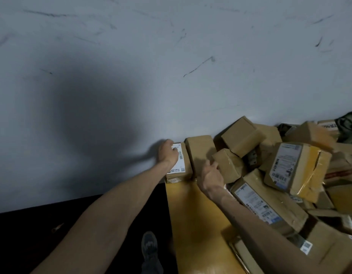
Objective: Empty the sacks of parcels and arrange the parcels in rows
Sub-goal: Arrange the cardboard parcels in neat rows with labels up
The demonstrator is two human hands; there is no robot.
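While the left hand (168, 153) presses the labelled box (179, 165) and the right hand (209, 175) seemingly grips a small carton (228, 165), both look light, rigid, best held by opposite sides.

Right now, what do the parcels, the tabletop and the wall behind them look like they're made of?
The parcels, such as the one under the left hand, look like matte brown cardboard; some carry glossy clear tape and white paper labels. The tabletop is smooth and yellowish, perhaps laminate or painted wood. The wall seems painted plaster, matte, with dark scuff marks.
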